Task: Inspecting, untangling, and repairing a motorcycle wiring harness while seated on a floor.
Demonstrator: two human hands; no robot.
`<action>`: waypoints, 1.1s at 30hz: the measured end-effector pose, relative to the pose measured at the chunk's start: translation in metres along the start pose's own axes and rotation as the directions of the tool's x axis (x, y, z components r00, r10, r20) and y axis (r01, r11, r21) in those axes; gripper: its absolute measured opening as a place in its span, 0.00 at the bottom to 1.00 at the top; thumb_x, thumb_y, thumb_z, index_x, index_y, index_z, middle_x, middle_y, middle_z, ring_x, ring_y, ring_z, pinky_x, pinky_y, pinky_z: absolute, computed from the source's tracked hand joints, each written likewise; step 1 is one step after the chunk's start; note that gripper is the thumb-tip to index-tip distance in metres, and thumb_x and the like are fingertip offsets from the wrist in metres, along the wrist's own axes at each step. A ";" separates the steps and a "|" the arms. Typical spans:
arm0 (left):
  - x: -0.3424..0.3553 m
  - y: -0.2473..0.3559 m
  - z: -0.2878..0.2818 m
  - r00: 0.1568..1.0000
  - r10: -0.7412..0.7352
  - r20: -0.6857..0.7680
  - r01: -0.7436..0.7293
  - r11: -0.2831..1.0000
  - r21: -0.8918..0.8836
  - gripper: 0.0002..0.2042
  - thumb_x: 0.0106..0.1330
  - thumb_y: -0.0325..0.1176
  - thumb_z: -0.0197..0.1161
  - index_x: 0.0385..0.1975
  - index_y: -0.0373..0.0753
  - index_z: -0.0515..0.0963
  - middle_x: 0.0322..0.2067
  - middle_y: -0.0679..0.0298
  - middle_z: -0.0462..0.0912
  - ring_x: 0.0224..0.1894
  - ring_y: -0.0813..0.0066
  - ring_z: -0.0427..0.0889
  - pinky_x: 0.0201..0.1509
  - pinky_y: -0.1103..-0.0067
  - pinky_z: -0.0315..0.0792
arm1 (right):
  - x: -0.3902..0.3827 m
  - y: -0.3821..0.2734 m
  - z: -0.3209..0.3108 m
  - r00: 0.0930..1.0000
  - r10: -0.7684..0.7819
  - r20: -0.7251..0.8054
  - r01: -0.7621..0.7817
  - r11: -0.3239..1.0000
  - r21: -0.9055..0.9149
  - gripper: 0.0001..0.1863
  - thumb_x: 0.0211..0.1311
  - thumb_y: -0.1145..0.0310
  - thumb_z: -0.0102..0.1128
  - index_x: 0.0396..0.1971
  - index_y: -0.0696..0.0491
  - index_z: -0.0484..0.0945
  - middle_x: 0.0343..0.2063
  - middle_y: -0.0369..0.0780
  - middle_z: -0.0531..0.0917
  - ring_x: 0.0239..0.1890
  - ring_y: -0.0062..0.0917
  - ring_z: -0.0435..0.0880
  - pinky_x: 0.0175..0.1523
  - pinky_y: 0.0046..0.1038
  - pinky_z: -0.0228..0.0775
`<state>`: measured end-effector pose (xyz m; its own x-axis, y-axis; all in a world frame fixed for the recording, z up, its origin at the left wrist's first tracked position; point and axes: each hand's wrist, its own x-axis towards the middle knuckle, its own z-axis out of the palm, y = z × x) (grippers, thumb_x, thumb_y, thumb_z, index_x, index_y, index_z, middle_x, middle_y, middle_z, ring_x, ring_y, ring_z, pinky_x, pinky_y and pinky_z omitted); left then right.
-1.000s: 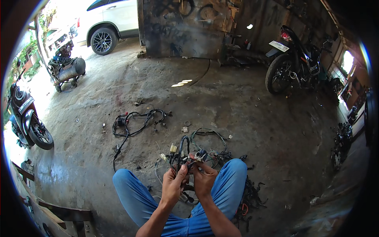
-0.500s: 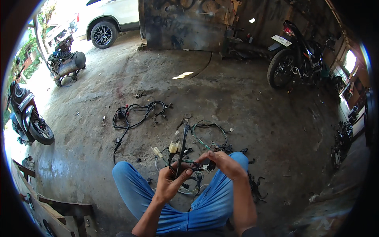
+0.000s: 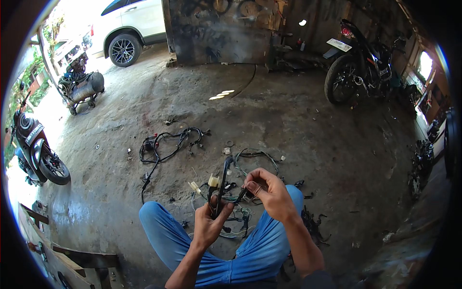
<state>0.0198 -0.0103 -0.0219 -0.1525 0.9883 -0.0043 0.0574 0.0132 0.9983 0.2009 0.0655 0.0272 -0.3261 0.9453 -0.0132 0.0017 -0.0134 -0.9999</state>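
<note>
My left hand (image 3: 210, 222) is closed around a black-taped wiring harness (image 3: 223, 179), whose wrapped trunk points up and away between my knees. Cream plastic connectors (image 3: 213, 181) stick out beside the trunk on short wires. Just right of it, my right hand (image 3: 272, 195) pinches a dark strand (image 3: 241, 195) of the same harness between thumb and fingers. Loose green wires (image 3: 239, 159) loop on the ground beyond my hands. More black and pale wires (image 3: 245, 219) hang or lie below them, partly hidden by my fingers.
A second black harness (image 3: 179, 144) lies ahead on the concrete floor, left of centre. Dark wire scraps (image 3: 315, 226) lie by my right knee. Motorcycles stand at left (image 3: 41, 144) and far right (image 3: 358, 72). An air compressor (image 3: 86, 89) and white car (image 3: 139, 24) are farther off.
My right hand has turned and lifted slightly, its thumb now showing against the bent fingers with the dark strand. My left hand keeps its hold on the harness. The view has shifted slightly.
</note>
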 end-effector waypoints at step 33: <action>0.060 -0.023 -0.031 0.958 -0.238 0.162 0.283 0.673 -0.683 0.17 0.68 0.28 0.58 0.53 0.25 0.75 0.41 0.51 0.83 0.38 0.67 0.86 0.55 0.58 0.81 | -0.230 0.266 -0.174 0.320 -0.155 -0.935 -0.733 0.585 -0.348 0.10 0.63 0.78 0.60 0.44 0.60 0.81 0.43 0.46 0.83 0.39 0.35 0.85 0.51 0.33 0.77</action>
<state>-0.0211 0.0440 -0.0432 0.0000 0.9679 -0.2513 -0.6784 0.1846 0.7111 0.4409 -0.0986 -0.2362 0.7792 0.6090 0.1482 0.5684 -0.5870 -0.5765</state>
